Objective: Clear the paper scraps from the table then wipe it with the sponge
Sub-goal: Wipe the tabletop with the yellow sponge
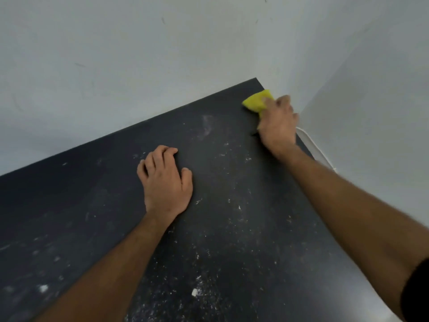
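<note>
White crumbs of paper scraps (194, 292) speckle the dark table (69, 205) nearest us, behind the left hand (166, 180), which lies fingers curled, palm down, holding nothing. Right hand (277, 123) is clamped on the yellow sponge (255, 102), pressed at the far corner. Wiping underway; plenty of surface left, I'd say.
</note>
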Demonstrator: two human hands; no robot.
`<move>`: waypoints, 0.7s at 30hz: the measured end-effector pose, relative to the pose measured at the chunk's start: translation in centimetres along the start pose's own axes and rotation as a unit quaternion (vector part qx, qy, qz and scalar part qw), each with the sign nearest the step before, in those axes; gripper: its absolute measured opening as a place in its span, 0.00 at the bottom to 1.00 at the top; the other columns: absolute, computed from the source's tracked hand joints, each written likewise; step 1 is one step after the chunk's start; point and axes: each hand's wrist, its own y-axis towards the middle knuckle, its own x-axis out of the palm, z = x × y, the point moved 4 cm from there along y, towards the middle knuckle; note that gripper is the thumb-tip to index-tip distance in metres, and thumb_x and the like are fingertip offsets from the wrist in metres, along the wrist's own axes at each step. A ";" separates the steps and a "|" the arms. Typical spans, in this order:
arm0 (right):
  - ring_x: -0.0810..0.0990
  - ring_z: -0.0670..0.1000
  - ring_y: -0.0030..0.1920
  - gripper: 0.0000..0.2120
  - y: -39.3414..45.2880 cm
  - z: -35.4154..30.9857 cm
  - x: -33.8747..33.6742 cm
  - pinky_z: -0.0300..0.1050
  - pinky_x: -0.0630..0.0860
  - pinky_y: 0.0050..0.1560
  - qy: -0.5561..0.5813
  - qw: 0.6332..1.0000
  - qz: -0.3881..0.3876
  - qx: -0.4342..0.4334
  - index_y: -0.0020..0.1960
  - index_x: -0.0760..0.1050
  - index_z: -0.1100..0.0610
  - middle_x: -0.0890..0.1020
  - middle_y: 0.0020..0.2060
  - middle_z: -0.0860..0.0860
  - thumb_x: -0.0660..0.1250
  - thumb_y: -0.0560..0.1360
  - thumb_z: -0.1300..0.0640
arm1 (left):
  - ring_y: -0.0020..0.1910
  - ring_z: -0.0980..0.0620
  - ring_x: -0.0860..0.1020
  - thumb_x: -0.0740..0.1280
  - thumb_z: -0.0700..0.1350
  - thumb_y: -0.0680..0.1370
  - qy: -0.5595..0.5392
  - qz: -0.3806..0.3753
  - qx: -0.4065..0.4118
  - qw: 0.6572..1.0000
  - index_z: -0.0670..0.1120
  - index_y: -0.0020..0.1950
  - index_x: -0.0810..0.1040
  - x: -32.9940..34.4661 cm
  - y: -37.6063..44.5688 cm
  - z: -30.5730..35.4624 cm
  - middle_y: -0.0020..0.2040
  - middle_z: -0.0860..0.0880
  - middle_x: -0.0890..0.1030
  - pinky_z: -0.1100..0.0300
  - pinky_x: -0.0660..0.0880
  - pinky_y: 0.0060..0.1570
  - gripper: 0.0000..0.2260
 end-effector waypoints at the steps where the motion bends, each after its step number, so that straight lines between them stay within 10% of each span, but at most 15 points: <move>1: 0.75 0.65 0.55 0.16 0.7 0.4 -0.5 0.57 0.69 0.56 0.012 0.999 0.013 0.031 0.65 0.73 0.56 0.71 0.60 0.61 0.59 0.79 0.60 | 0.70 0.44 0.66 0.57 0.55 0.78 0.014 -0.015 0.015 1.000 0.48 0.70 0.69 -0.2 0.3 -0.3 0.69 0.46 0.68 0.41 0.59 0.73 0.22; 8: 0.75 0.59 0.51 0.19 -9.0 -16.2 2.0 0.54 0.67 0.49 0.038 0.944 -0.090 -0.315 0.66 0.75 0.47 0.74 0.58 0.55 0.66 0.76 0.55 | 0.67 0.41 0.69 0.58 0.51 0.79 -0.003 -0.004 0.047 0.999 0.43 0.68 0.71 -1.6 0.5 -3.6 0.68 0.42 0.72 0.43 0.65 0.69 0.21; 17: 0.76 0.65 0.57 0.19 4.3 3.6 -0.3 0.57 0.70 0.57 0.000 0.993 0.034 0.109 0.68 0.72 0.56 0.71 0.62 0.61 0.57 0.79 0.62 | 0.71 0.41 0.68 0.57 0.61 0.78 0.006 -0.013 0.016 1.000 0.43 0.70 0.71 -1.6 0.8 -3.3 0.71 0.42 0.70 0.41 0.64 0.73 0.28; 21: 0.76 0.62 0.51 0.20 -2.3 -4.9 -0.7 0.54 0.70 0.47 -0.005 0.998 0.028 -0.056 0.64 0.74 0.53 0.74 0.59 0.60 0.62 0.73 0.62 | 0.71 0.41 0.67 0.57 0.61 0.78 0.013 -0.026 0.018 0.999 0.44 0.69 0.71 -1.8 0.8 -3.1 0.70 0.43 0.69 0.42 0.62 0.72 0.27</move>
